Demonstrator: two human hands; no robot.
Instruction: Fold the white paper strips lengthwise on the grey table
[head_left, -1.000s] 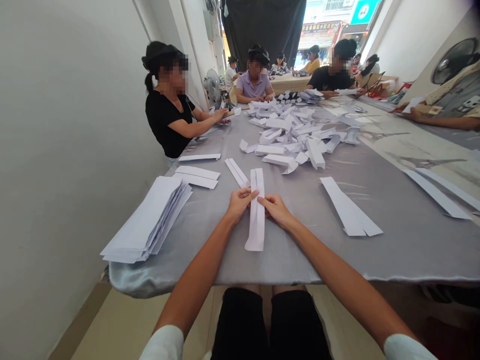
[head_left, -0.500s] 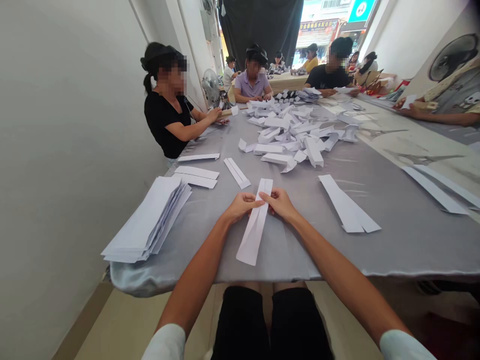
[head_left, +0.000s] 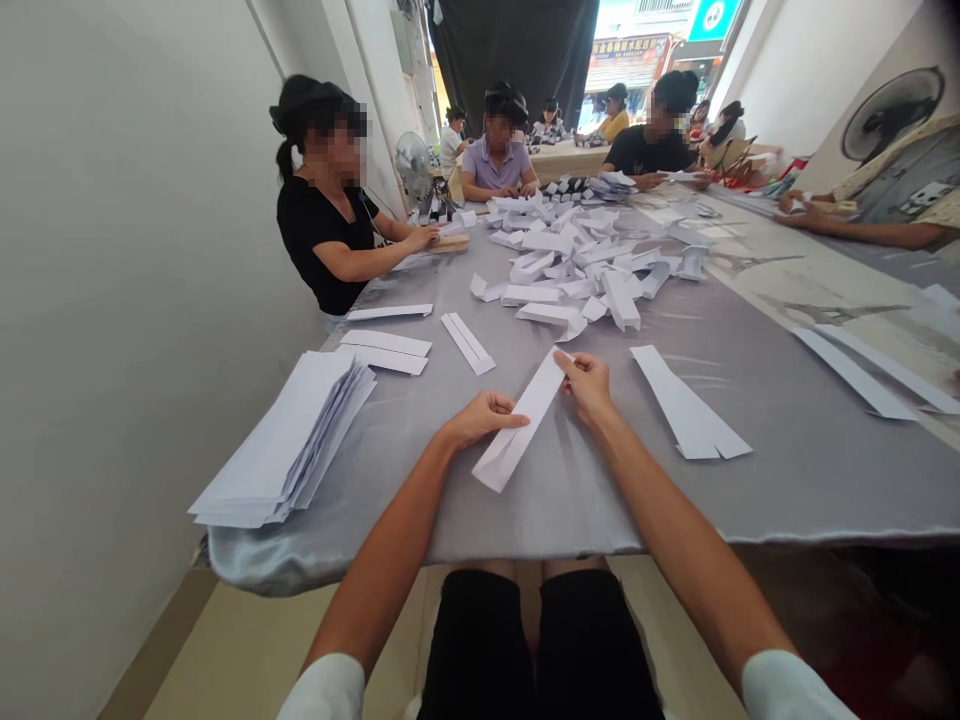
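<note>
A long folded white paper strip [head_left: 531,402] slants between my hands above the grey cloth, its upper end to the right. My left hand [head_left: 480,418] pinches it near the lower middle, thumb on top. At the upper end my right hand [head_left: 589,383] grips the strip's corner between thumb and fingers. The fingertips beneath the paper are hidden. Beyond my left hand lies a narrow creased strip [head_left: 468,344], with a wider folded paper piece [head_left: 386,352] to its left. A flared paper sheet [head_left: 686,405] rests to the right of my right hand.
A thick stack of white paper [head_left: 277,440] stands at the table's left corner. Folded white paper pieces [head_left: 551,243] form a heap farther back. Co-workers sit around the grey-covered table [head_left: 817,490]; one in a black shirt [head_left: 330,235] is at the left side.
My right hand has slid up to the strip's far end, and the strip has tilted to the right. The co-worker at the left has lowered their hands to the table.
</note>
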